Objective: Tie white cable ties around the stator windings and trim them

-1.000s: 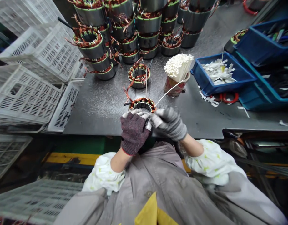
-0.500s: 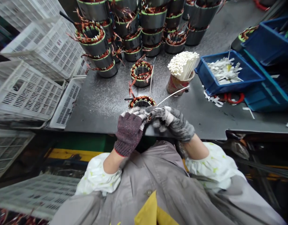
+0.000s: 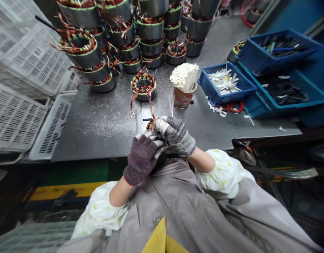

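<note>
My left hand [image 3: 144, 157], in a dark purple knit glove with pale fingertips, is closed on the near side of a wound motor stator [image 3: 149, 125]. Only a small bit of that stator's copper winding shows, with a short black tube [image 3: 147, 119] beside it. My right hand [image 3: 177, 135], in a grey knit glove, bends over the stator's right side with its fingers closed; what they pinch is hidden. Just beyond stands another stator [image 3: 143, 86], upright, its copper leads hanging towards my hands. A blurred pale strip [image 3: 172, 105] rises behind my right hand.
Stacks of stators [image 3: 151, 30] line the back of the metal table [image 3: 98, 130]. A cup [image 3: 183, 98] is packed with white sleeving tubes [image 3: 185, 75]. Blue bins [image 3: 246, 92] at right hold white scraps and dark pieces. White plastic crates [image 3: 16, 116] stand at left.
My right hand has moved in over the stator and covers more of it. The white tube that stuck out from it is no longer seen there. The view has shifted right.
</note>
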A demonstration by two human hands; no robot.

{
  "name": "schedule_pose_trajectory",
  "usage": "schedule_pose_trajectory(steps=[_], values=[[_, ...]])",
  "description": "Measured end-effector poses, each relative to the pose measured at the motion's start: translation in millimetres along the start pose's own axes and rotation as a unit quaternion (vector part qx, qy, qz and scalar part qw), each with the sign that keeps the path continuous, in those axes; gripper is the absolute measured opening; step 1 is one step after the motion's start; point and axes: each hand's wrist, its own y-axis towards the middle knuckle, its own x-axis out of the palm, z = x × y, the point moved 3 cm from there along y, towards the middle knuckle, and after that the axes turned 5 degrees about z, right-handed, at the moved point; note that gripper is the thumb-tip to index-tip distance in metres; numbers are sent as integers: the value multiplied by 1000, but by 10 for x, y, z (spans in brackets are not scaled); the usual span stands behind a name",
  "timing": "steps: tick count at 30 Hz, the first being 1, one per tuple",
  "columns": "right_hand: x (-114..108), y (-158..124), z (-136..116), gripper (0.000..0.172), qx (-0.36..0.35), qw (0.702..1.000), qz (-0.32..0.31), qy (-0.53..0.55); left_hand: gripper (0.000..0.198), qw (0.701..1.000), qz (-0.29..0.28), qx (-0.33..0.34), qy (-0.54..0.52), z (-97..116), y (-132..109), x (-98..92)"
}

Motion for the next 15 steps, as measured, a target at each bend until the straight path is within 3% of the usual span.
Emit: schedule_pose_trajectory(steps=[5,6,9,11,13,15], values=[[-659,-180,143,39,-8,995,98,4,12,999,31,-38,-4,86,91,-1],[-785,-254,171,41,0,997,79,-25,11,998,39,-43,4,98,113,0],[-1049,-413,218,40,39,983,-80,-162,9,998,45,-39,16,40,181,1],[-1290,-393,199,37,58,956,-103,-269,13,999,37,-38,8,-95,230,6],[-1658,-260,115,32,61,916,-12,-396,17,999,22,-42,-5,-266,275,7],[-2077,-82,-3,27,82,847,100,-515,19,999,12,-48,-16,-420,299,-8]])
